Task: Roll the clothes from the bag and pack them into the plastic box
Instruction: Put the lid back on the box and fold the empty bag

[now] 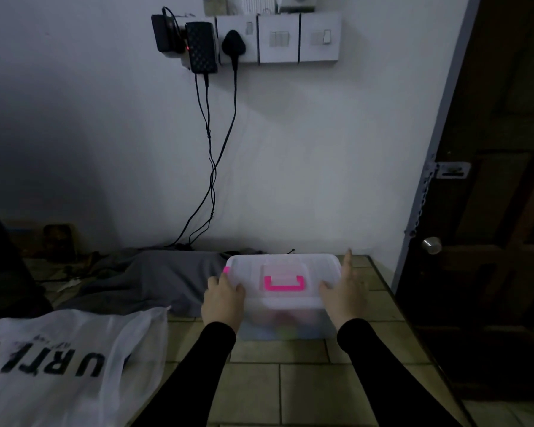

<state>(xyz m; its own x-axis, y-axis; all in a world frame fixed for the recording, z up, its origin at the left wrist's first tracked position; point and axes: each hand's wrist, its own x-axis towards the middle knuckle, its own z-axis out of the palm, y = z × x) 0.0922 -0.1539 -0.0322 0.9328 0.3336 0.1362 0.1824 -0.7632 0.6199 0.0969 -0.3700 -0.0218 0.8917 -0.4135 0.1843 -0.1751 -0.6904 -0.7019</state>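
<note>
Both hands rest on the lid of the plastic box [285,291], one at each end. The left hand [224,298] curls over the lid's left near corner, its fingers [232,288] bent and close together, pressing on the rim just beside a pink side latch [226,270]. The right hand [342,291] lies flatter along the right edge, its fingers [348,262] stretched out and slightly apart, touching the lid without closing round it. Between the two hands sits the pink handle [285,284], folded flat in the lid. Through the cloudy wall below the fingers, blurred coloured shapes show inside the box; what they are cannot be told.

The box stands on a tiled floor [305,383]. Left of the left hand lies a grey cloth [148,280], and nearer the person a white bag [71,362] with black lettering lies flat. Beyond the fingers rises a white wall [305,155] with sockets, chargers [199,46] and hanging cables [211,155]. Right of the right hand stands a dark wooden door [490,211].
</note>
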